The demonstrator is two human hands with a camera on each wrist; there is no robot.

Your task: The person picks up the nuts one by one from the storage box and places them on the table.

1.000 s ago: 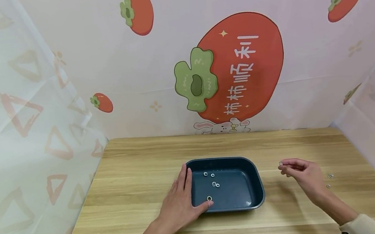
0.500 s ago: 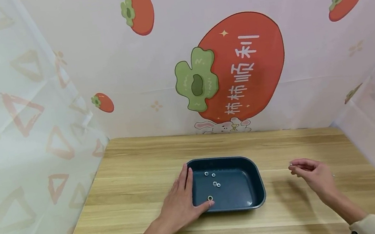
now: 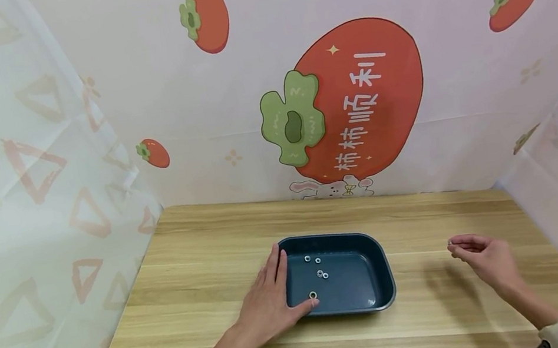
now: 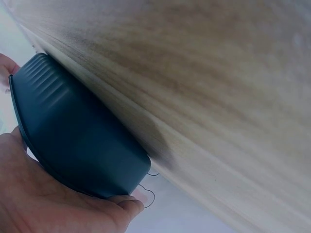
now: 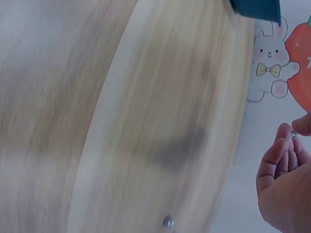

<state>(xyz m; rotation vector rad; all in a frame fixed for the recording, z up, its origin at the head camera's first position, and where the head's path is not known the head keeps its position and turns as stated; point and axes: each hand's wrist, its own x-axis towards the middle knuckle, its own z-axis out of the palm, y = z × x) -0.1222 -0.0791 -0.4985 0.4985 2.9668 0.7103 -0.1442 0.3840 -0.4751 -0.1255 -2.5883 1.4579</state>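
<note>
A dark blue rectangular tray [image 3: 350, 280] sits on the wooden table. Inside, towards its left side, lie several small silvery metal nuts [image 3: 313, 295]. My left hand [image 3: 267, 303] holds the tray's left end, with the fingers along the left rim and the thumb over the front rim. The left wrist view shows this hand [image 4: 53, 199] against the tray's outer wall [image 4: 77, 131]. Right of the tray, my right hand [image 3: 489, 257] is raised above the table. Its thumb and fingertips pinch a small shiny nut [image 5: 294, 133], mostly covered by the fingers.
Another small metal piece [image 5: 168, 222] lies on the table [image 5: 160, 97] in the right wrist view. Printed cloth walls [image 3: 236, 174] enclose the table at the back and both sides. Bare wood [image 3: 423, 320] shows between the tray and my right hand.
My right hand has moved to the right, farther from the tray, still pinching the nut. The small pieces on the table at right are now hidden in the head view. The left hand stays put.
</note>
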